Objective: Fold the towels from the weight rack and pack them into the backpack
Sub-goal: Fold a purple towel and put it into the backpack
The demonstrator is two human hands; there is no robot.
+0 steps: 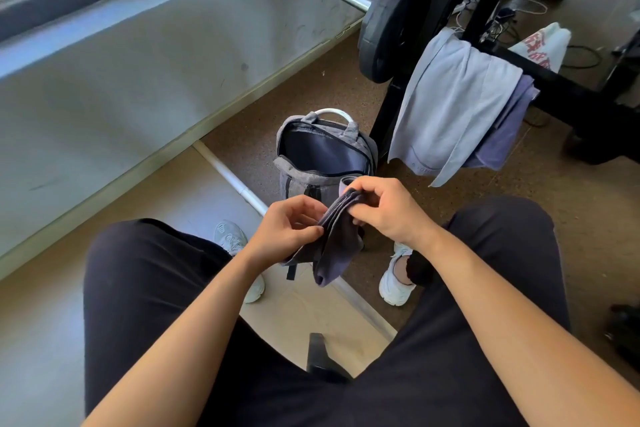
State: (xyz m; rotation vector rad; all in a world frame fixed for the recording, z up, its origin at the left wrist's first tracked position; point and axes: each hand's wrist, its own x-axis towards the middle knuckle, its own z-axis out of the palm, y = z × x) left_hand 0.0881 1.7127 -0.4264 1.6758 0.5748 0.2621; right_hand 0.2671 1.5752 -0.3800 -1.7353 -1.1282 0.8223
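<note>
A small dark grey towel (337,246), folded into a narrow hanging strip, is between my hands above my knees. My left hand (287,227) pinches its left edge. My right hand (388,210) grips its top fold from the right. Just beyond them a grey backpack (304,180) stands upright on the floor with its main compartment unzipped and open. A light blue towel (450,104) hangs over the black weight rack bar (554,80), with a purple towel (509,128) under it on the right.
A black weight plate (391,21) on a chrome bar sits behind the backpack. A white pipe (235,180) runs along the floor by the wall on the left. Cables and a white printed bag (543,42) lie beyond the rack. My feet in white shoes flank the backpack.
</note>
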